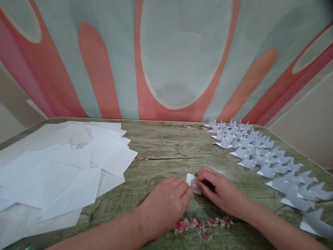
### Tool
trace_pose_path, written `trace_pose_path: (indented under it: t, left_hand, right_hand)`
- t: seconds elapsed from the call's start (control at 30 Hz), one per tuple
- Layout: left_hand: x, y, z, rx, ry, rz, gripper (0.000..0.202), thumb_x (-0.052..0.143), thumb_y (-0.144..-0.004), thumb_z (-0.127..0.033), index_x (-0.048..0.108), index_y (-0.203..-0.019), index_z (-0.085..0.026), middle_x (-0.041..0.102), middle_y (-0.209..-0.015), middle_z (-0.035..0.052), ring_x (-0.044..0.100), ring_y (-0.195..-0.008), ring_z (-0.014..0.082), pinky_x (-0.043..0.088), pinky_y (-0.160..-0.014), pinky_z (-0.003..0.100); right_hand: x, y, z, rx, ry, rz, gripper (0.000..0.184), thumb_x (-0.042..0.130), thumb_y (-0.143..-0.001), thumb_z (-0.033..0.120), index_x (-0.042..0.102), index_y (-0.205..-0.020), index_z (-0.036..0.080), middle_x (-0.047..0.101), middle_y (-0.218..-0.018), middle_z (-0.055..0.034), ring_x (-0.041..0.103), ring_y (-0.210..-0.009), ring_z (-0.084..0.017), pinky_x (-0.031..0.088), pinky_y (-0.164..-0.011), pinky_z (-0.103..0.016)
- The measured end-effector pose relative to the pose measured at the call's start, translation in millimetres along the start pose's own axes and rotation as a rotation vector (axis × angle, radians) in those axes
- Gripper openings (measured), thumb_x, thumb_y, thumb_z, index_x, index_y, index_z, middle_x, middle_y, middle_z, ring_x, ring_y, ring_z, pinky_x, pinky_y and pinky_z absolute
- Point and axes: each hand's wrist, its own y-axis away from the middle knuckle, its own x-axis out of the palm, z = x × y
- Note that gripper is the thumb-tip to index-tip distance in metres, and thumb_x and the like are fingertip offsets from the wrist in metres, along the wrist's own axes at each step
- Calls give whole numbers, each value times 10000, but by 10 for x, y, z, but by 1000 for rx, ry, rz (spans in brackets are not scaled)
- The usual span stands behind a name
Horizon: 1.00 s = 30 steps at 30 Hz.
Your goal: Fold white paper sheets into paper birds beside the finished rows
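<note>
A small folded piece of white paper (191,179) lies near the front middle of the wood-patterned table, between my two hands. From the left, my left hand (168,199) presses its fingers onto the paper's near left part, covering some of it. At the paper's right edge, my right hand (217,187) pinches it between thumb and forefinger, the other fingers curled. Several layers show at the top of the folded paper. Its lower left part is hidden under my left fingers.
Many white sheets (70,173) lie in a loose, overlapping pile on the left. Rows of folded paper cranes (247,161) stand along the right side. The table (161,146) bears printed pink blossoms (204,225) and meets a patterned hanging (184,62) behind.
</note>
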Motion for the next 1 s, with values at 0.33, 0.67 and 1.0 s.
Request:
trace_pose_path:
  t: [0.33,0.67,1.0]
  left_hand:
    - [11,-2,-17,-34,-6,77,381,509,-857,-303,482,-1169,-87,583,-1053,94,514,-1027,237,411,-935,376]
    - [-14,-17,-5,-48,46,95,365,519,-848,-317,499,-1132,-87,571,-1049,101,504,-1034,248,410,-932,395]
    - [-10,-16,9,-54,63,108,394,542,-832,-339,498,-1130,-85,555,-1034,107,494,-1014,256,426,-898,395]
  right_hand:
    - [18,-18,-29,-26,18,-37,126,446,-839,86,477,-777,193,492,-842,-25,482,-792,-146,409,-703,-274]
    - [6,-34,-30,-9,85,-18,116,445,-845,101,487,-783,191,513,-824,-30,493,-771,-155,417,-688,-290]
    - [10,-40,-16,-10,139,-28,118,443,-853,124,508,-782,193,521,-801,-38,501,-737,-159,428,-661,-294]
